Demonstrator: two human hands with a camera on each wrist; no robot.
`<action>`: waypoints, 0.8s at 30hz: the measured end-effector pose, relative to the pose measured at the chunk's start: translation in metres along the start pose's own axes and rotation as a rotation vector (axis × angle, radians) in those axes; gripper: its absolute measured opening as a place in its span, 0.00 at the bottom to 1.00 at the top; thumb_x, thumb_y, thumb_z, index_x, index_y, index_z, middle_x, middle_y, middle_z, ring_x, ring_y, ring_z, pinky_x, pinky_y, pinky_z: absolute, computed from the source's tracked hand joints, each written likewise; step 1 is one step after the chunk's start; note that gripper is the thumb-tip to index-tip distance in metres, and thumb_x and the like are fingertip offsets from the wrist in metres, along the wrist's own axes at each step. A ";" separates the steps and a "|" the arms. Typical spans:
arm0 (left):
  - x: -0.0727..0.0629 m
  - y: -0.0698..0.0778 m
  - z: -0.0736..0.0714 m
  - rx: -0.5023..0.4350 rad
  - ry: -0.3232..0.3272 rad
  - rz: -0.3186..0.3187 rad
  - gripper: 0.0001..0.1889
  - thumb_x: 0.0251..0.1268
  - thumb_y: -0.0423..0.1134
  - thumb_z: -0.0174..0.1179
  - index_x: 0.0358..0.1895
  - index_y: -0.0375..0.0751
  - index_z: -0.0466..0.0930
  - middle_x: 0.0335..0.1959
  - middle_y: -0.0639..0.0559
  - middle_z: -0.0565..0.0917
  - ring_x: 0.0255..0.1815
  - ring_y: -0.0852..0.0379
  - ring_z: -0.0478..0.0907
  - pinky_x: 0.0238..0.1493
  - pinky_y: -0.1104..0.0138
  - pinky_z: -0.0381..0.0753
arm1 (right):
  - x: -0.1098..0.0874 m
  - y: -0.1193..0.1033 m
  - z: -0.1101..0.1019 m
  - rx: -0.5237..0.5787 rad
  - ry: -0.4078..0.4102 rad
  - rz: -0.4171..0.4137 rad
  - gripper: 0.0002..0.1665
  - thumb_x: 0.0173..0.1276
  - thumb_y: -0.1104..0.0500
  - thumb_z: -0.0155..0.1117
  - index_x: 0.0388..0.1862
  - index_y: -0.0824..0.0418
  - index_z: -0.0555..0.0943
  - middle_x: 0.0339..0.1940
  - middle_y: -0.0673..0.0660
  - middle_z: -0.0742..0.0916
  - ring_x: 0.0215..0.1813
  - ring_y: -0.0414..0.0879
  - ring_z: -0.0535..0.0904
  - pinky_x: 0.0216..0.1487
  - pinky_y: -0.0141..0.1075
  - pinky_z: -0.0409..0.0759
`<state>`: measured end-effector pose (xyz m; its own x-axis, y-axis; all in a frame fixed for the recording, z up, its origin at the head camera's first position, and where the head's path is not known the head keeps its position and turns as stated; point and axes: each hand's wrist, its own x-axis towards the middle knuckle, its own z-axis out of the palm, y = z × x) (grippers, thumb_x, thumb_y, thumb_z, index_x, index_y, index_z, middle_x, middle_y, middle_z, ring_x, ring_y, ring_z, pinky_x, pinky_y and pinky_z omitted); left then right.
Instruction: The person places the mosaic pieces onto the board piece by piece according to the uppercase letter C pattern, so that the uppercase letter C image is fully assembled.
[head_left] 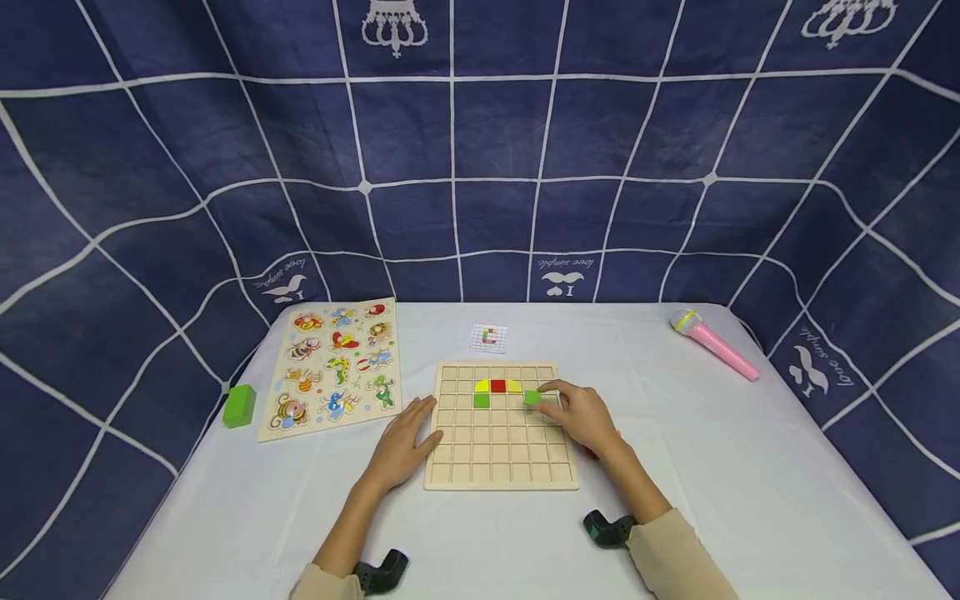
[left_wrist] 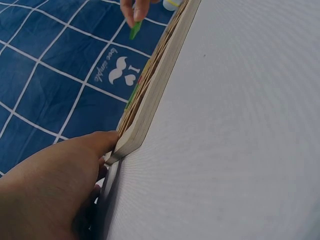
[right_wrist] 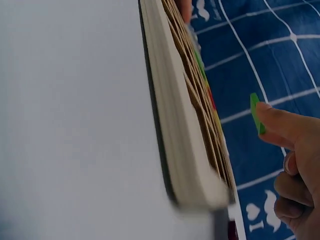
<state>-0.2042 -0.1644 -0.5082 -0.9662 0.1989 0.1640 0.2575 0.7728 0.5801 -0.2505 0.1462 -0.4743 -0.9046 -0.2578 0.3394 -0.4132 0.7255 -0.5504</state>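
Note:
A wooden grid board [head_left: 501, 475] lies flat on the white table. On it sit a red square tile [head_left: 498, 386], a yellow tile with a curved edge [head_left: 482, 387], a second yellow tile [head_left: 514, 387] and a green square tile [head_left: 482, 401]. My right hand [head_left: 585, 414] pinches another green square tile [head_left: 532, 397] between thumb and finger; the right wrist view shows this tile [right_wrist: 256, 114] held up off the board. With fingers extended, my left hand [head_left: 401, 446] rests along the board's left edge, its thumb [left_wrist: 102, 142] touching the rim.
Behind the board lies a small pattern card [head_left: 488, 338]. An insect picture puzzle [head_left: 330, 367] and a green block [head_left: 239, 406] are at the left. A pink toy microphone [head_left: 716, 346] lies far right. Something red [head_left: 590, 452] is partly hidden by my right forearm.

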 end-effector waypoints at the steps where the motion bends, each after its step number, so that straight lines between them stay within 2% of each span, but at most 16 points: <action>1: 0.000 0.000 0.000 0.003 0.000 0.002 0.32 0.66 0.49 0.53 0.69 0.41 0.59 0.69 0.47 0.61 0.72 0.48 0.49 0.69 0.51 0.47 | 0.001 -0.004 0.004 -0.001 -0.012 0.007 0.18 0.54 0.48 0.71 0.42 0.54 0.83 0.09 0.45 0.65 0.13 0.36 0.55 0.13 0.29 0.54; 4: 0.000 0.000 0.000 0.012 0.005 0.004 0.31 0.66 0.49 0.54 0.69 0.41 0.59 0.69 0.48 0.61 0.72 0.48 0.50 0.69 0.51 0.47 | 0.003 -0.018 0.018 -0.007 -0.046 0.018 0.20 0.55 0.46 0.70 0.43 0.54 0.83 0.09 0.45 0.65 0.13 0.36 0.55 0.13 0.29 0.54; 9: 0.000 0.000 0.001 0.008 0.022 0.019 0.31 0.66 0.48 0.54 0.69 0.39 0.60 0.69 0.46 0.62 0.71 0.46 0.51 0.68 0.50 0.48 | 0.006 -0.036 0.037 -0.041 -0.063 -0.033 0.19 0.54 0.44 0.70 0.41 0.53 0.83 0.07 0.44 0.64 0.14 0.36 0.54 0.14 0.29 0.54; 12: -0.001 0.001 0.001 0.002 0.027 0.026 0.31 0.65 0.47 0.55 0.68 0.39 0.60 0.69 0.45 0.62 0.71 0.45 0.51 0.68 0.49 0.49 | 0.009 -0.043 0.046 -0.069 -0.067 -0.068 0.19 0.54 0.44 0.70 0.40 0.53 0.83 0.07 0.42 0.66 0.14 0.35 0.57 0.15 0.29 0.58; 17: -0.001 0.000 0.002 0.007 0.032 0.033 0.31 0.65 0.47 0.55 0.68 0.38 0.60 0.68 0.45 0.62 0.71 0.45 0.52 0.68 0.49 0.49 | 0.011 -0.049 0.056 -0.108 -0.085 -0.095 0.20 0.54 0.44 0.69 0.40 0.54 0.84 0.08 0.39 0.69 0.15 0.34 0.62 0.17 0.29 0.64; 24: -0.001 -0.001 0.002 0.022 0.041 0.041 0.31 0.65 0.47 0.54 0.68 0.38 0.61 0.68 0.44 0.63 0.70 0.44 0.52 0.67 0.49 0.50 | 0.010 -0.050 0.060 -0.129 -0.074 -0.115 0.18 0.54 0.45 0.70 0.39 0.54 0.84 0.10 0.40 0.72 0.15 0.34 0.63 0.21 0.30 0.69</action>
<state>-0.2038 -0.1637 -0.5105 -0.9535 0.2059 0.2203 0.2961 0.7778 0.5544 -0.2452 0.0687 -0.4887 -0.8592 -0.3866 0.3351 -0.5021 0.7629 -0.4073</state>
